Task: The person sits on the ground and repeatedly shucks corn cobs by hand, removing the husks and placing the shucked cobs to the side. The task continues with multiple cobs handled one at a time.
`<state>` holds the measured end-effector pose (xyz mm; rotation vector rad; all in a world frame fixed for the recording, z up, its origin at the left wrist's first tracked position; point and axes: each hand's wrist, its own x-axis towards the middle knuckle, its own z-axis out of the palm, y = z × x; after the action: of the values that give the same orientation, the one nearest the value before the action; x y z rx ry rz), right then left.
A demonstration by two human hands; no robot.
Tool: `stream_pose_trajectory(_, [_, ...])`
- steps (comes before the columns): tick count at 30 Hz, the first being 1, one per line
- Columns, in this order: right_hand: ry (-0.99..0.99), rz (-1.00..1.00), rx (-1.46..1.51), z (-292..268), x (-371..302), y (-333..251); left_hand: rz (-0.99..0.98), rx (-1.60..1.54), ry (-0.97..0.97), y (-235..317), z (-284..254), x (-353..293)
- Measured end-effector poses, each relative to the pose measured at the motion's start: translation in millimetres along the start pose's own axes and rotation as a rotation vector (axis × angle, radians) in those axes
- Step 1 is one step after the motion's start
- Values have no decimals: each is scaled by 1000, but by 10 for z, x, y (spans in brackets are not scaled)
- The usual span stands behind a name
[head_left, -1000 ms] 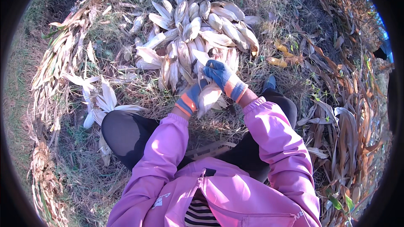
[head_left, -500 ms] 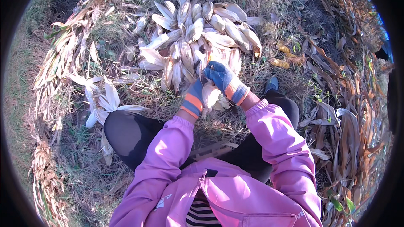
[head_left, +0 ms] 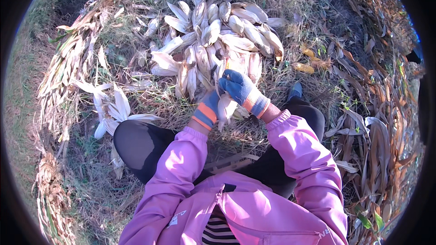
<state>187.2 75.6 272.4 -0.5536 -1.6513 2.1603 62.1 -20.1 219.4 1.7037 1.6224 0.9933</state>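
Observation:
I hold one pale husked corn ear [head_left: 225, 107] upright between both gloved hands, just in front of my knees. My left hand [head_left: 208, 108], in a blue glove with an orange cuff, grips the ear's lower left side. My right hand [head_left: 240, 87], in a blue glove, closes over the ear's top, pinching its husk tip. Right behind the hands lies a pile of corn ears in dry husks [head_left: 218, 36] on the grass.
Stripped white husks [head_left: 111, 109] lie to my left. A few yellow bare cobs [head_left: 303, 67] rest at the right of the pile. Dry corn stalks and leaves [head_left: 386, 122] ring the right side, another dry row [head_left: 63, 72] the left. My dark-trousered knees [head_left: 136, 140] are spread on grass.
The hands with the ear have shifted slightly; my right hand has moved up over the ear's top, and the left hand has slid closer along its side.

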Motion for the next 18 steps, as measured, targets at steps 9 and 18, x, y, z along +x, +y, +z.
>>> stream_pose_trajectory(9, [-49, -226, -229, 315, -129, -49, -482, -1341, 285, -685, 136, 49])
stream_pose_trajectory(18, [-265, -33, -316, 532, -208, -135, -757, -1505, 483, -722, -505, 9])
